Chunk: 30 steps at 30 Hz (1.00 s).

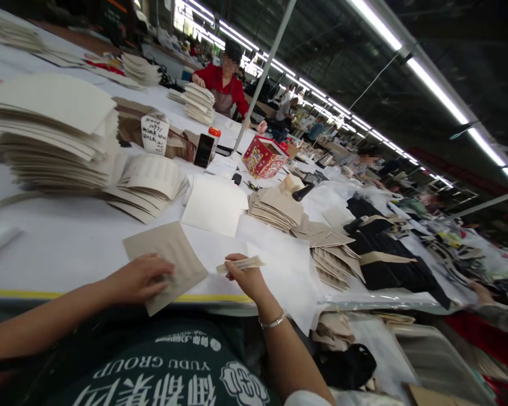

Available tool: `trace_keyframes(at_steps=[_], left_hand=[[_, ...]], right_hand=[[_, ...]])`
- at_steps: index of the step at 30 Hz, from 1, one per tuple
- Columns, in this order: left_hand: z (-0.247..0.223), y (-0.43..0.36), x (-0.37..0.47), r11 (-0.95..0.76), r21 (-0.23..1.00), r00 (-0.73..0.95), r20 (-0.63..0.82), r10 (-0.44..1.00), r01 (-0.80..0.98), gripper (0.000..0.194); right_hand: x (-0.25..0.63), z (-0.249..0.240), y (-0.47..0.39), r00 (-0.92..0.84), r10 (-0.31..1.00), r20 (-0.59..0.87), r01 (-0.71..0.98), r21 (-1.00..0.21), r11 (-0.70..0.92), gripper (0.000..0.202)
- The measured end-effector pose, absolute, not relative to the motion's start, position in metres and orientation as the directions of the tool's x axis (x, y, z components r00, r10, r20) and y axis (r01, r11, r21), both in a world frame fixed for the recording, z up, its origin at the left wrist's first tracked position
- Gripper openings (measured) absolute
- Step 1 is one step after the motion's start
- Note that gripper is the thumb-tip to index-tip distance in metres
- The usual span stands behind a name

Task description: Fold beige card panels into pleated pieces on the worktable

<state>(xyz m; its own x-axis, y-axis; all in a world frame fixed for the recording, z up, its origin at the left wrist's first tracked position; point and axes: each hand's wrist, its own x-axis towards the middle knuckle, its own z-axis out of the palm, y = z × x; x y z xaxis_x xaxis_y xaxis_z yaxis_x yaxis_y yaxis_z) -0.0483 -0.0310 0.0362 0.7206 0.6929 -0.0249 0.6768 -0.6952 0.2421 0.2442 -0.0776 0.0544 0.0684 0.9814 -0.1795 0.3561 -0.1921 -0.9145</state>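
My left hand (146,277) is on a flat beige panel (181,260), fingers bent against its upper face and slightly blurred. The panel lies at a slant across the table's front edge, its lower corner over the edge. To the right of it, my right hand (246,277) is closed around a thin, pale, flat strip (242,264) whose exact kind I cannot make out. Just beyond my hands are white sheets (214,206) and a fanned pile of beige panels (276,207).
A tall stack of cream panels (51,129) stands left, with a smaller pile (150,183) beside it. A phone (204,150), a red patterned box (265,157) and a metal pole (265,73) are farther back. Black fabric (389,259) lies right. A co-worker in red (224,84) handles panels opposite.
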Motion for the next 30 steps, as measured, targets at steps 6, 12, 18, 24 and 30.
trace_keyframes(at_steps=[6, 12, 18, 24, 30], left_hand=[[-0.002, -0.035, -0.044, -0.478, 0.151, 0.481, 0.019, 0.877, 0.865, 0.076], [-0.005, -0.038, -0.044, -0.498, 0.181, 0.500, 0.038, 0.865, 0.848, 0.072], [-0.008, -0.034, -0.043, -0.483, 0.185, 0.491, 0.003, 0.871, 0.856, 0.076], [-0.012, -0.030, -0.042, -0.522, 0.216, 0.524, 0.049, 0.850, 0.825, 0.072], [-0.011, -0.025, -0.040, -0.538, 0.235, 0.550, 0.016, 0.835, 0.810, 0.071]], right_hand=[[0.186, 0.052, -0.011, -0.251, 0.968, -0.018, 0.695, -0.700, 0.167, 0.018], [0.147, 0.050, 0.047, -0.333, 0.943, 0.018, 0.810, -0.506, 0.296, 0.017], [0.171, 0.056, 0.016, -0.374, 0.924, -0.075, 0.778, -0.568, 0.268, 0.019], [0.200, 0.058, -0.032, -0.373, 0.918, -0.130, 0.817, -0.516, 0.259, 0.017], [0.152, 0.049, 0.044, -0.349, 0.937, -0.021, 0.865, -0.392, 0.314, 0.021]])
